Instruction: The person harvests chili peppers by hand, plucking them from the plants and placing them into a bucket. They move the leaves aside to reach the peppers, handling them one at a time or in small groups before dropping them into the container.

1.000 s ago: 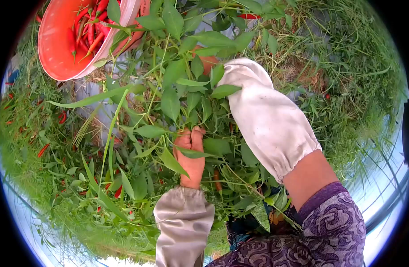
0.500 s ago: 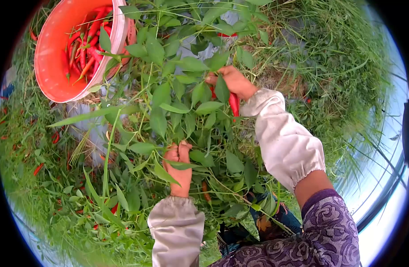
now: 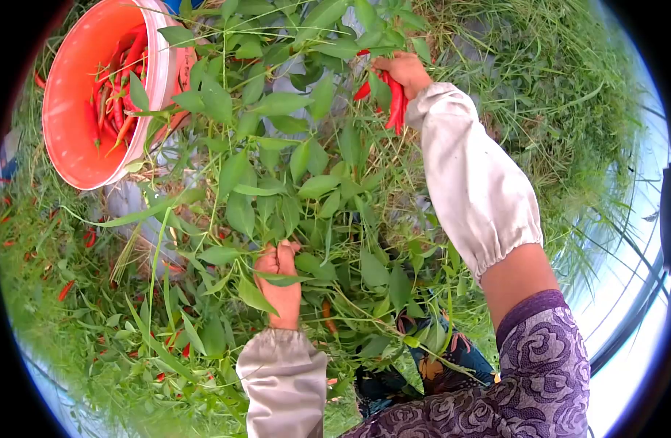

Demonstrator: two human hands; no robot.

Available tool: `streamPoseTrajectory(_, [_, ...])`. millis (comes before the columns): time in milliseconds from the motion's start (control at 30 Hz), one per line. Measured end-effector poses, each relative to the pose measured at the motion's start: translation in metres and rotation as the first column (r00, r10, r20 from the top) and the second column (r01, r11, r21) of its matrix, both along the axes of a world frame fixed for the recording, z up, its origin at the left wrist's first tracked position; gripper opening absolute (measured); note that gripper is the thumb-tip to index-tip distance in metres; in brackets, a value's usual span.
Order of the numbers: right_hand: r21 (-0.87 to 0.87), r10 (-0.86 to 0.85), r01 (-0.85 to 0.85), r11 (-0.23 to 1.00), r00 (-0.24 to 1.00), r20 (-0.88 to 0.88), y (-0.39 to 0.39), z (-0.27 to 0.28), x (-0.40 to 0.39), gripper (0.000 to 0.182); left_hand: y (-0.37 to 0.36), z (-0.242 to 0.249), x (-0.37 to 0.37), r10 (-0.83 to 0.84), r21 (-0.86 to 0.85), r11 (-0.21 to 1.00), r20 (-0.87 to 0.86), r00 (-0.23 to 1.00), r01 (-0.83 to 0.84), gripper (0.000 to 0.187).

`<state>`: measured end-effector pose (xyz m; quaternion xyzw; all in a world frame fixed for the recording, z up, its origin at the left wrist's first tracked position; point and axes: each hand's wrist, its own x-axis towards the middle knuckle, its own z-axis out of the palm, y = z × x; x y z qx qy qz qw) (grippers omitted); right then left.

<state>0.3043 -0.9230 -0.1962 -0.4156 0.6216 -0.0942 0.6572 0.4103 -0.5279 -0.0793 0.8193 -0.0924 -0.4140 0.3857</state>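
Observation:
Red chili peppers [image 3: 395,106] hang from my right hand [image 3: 406,73], whose fingers are closed around them at the upper right of the plant. A leaf covers part of these peppers. My left hand [image 3: 278,285] is closed low among the leaves of the green chili plant [image 3: 317,186]; what its curled fingers grip is hidden. Pale sleeve covers reach to both wrists. On the upper left, a red bucket [image 3: 65,139] with a whitish outer wall tilts toward me, holding a heap of red chili peppers [image 3: 120,102].
More chili plants with scattered red peppers [image 3: 65,290] fill the left side. Tall grass [image 3: 554,95] grows on the right. Grey ground sheeting [image 3: 142,212] shows between plants. My patterned trousers [image 3: 452,358] are at the bottom, close to leaning stems.
My right hand has moved up and to the right, out of the foliage, with the red peppers in it. My left hand stays closed at the plant. The whole view has shifted slightly.

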Motion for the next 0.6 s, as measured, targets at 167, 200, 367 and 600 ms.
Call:
streamPoseTrajectory(167, [-0.095, -0.296, 0.319, 0.943, 0.934, 0.2, -0.002, -0.008, 0.028, 0.012, 0.004, -0.003, 0.002, 0.013, 0.009, 1.0, -0.032, 0.999, -0.013, 0.025])
streamPoseTrajectory(200, [-0.061, -0.337, 0.365, 0.929, 0.904, 0.263, -0.004, -0.008, 0.031, 0.012, 0.004, -0.005, 0.002, 0.02, 0.006, 1.0, -0.025, 1.0, -0.019, 0.025])
streamPoseTrajectory(367, [-0.102, -0.247, 0.273, 0.957, 0.946, 0.212, -0.019, 0.003, 0.022, 0.012, 0.004, -0.006, -0.002, 0.053, -0.034, 0.998, -0.051, 0.997, -0.054, 0.027])
streamPoseTrajectory(600, [-0.305, 0.286, -0.403, 0.863, 0.887, -0.362, -0.021, 0.067, -0.067, 0.024, -0.005, -0.001, 0.0, 0.012, -0.01, 1.0, -0.027, 1.0, -0.013, 0.027])
